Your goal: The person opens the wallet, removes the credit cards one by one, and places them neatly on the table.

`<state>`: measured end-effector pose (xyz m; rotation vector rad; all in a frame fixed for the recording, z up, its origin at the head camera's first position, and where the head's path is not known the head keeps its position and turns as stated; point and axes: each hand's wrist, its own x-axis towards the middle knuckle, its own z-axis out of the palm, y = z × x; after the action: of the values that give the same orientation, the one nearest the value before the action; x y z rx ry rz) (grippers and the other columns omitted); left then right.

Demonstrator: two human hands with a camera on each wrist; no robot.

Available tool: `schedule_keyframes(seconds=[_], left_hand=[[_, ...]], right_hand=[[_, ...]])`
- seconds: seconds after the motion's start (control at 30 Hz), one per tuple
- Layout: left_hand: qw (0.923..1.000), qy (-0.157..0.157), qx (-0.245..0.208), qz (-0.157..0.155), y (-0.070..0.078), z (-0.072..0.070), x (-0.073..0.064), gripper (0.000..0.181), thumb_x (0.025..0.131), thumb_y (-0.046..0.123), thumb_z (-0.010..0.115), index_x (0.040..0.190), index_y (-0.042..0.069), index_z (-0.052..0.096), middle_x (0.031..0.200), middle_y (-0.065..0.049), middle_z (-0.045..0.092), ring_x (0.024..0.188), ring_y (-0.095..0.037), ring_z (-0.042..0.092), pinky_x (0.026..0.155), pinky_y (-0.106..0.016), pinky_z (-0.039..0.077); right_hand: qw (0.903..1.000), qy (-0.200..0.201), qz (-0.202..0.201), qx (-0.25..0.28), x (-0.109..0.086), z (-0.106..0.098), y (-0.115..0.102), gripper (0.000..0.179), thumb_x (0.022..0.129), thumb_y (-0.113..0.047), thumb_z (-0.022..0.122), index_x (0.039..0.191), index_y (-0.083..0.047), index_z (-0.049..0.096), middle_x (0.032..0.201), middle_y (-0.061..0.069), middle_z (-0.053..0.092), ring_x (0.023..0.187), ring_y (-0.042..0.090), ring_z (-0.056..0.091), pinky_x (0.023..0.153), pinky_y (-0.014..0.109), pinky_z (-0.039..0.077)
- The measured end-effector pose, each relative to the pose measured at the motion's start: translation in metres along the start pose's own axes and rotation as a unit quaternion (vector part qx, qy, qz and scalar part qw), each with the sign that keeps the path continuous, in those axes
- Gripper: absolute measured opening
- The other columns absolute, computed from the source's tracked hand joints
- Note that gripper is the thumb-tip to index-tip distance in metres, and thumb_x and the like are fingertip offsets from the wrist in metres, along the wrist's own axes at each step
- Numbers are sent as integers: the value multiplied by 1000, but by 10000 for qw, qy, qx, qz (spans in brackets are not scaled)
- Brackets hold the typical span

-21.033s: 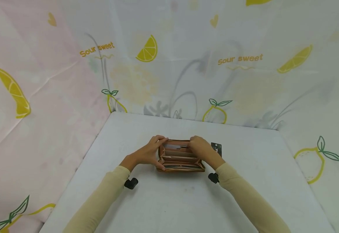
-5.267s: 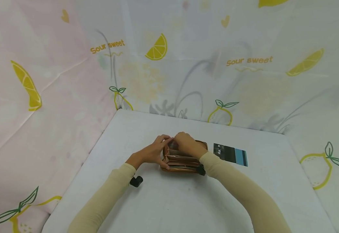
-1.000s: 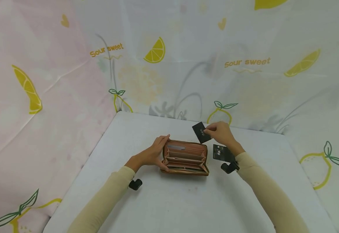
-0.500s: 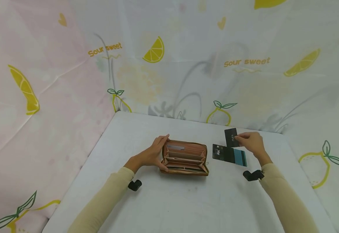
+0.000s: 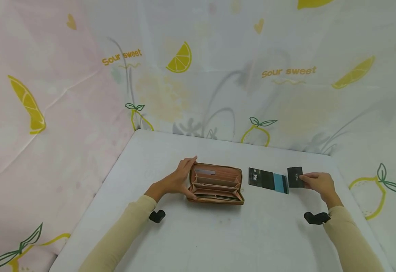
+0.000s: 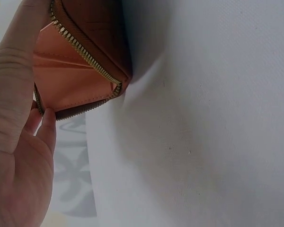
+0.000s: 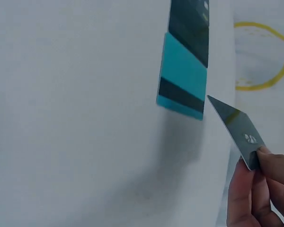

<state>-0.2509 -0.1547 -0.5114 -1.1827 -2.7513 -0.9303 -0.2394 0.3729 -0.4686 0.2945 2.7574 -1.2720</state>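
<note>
A brown zip wallet (image 5: 215,184) stands open on the table, its pleated compartments facing up. Thumb and fingers of my left hand (image 5: 179,178) grip its left end at the near and far edges; the left wrist view shows the wallet's brass zip (image 6: 80,49) close to that hand. A pale card (image 5: 205,172) shows in the back compartment. My right hand (image 5: 320,184) pinches a black card (image 5: 295,177) by its right edge, at the right end of a row of cards. In the right wrist view, the pinched card (image 7: 237,130) is tilted above the table.
Right of the wallet lie a black "Vip" card (image 5: 255,177), a dark card (image 5: 267,180) and a blue card with a dark stripe (image 5: 281,184), side by side. Fabric with printed lemons hangs behind the white table (image 5: 211,238) and at its sides.
Over the last second my right hand has carried the black card from behind the wallet rightward, past the row. The row grew from one visible card long before. My left hand stays on the wallet.
</note>
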Motion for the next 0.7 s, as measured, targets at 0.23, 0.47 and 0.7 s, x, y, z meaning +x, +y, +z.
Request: schedule_keyframes(seconds=[0.23, 0.47, 0.7], left_hand=[[9999, -52, -19, -101, 1, 0, 1, 144, 57, 62, 87, 156, 7, -3, 145, -13, 22, 130, -26, 24, 105, -46, 36], [9999, -59, -35, -109, 2, -1, 1, 144, 57, 60, 88, 156, 7, -2, 146, -14, 21, 131, -26, 23, 106, -46, 35], [9999, -87, 38, -124, 4, -1, 0, 144, 57, 60, 87, 156, 6, -2, 146, -15, 21, 131, -27, 23, 106, -46, 35]], right_hand=[[9982, -124, 552, 217, -1, -4, 27, 49, 93, -20, 66, 118, 21, 57, 83, 2, 68, 66, 4, 64, 63, 22, 53], [9956, 7, 935, 106, 2, 6, 40, 48, 90, -26, 70, 112, 16, 64, 77, 0, 68, 63, 4, 60, 58, 22, 49], [9958, 243, 884, 23, 1, 15, 36, 48, 90, -24, 69, 111, 18, 63, 76, 2, 67, 60, 5, 60, 56, 21, 48]])
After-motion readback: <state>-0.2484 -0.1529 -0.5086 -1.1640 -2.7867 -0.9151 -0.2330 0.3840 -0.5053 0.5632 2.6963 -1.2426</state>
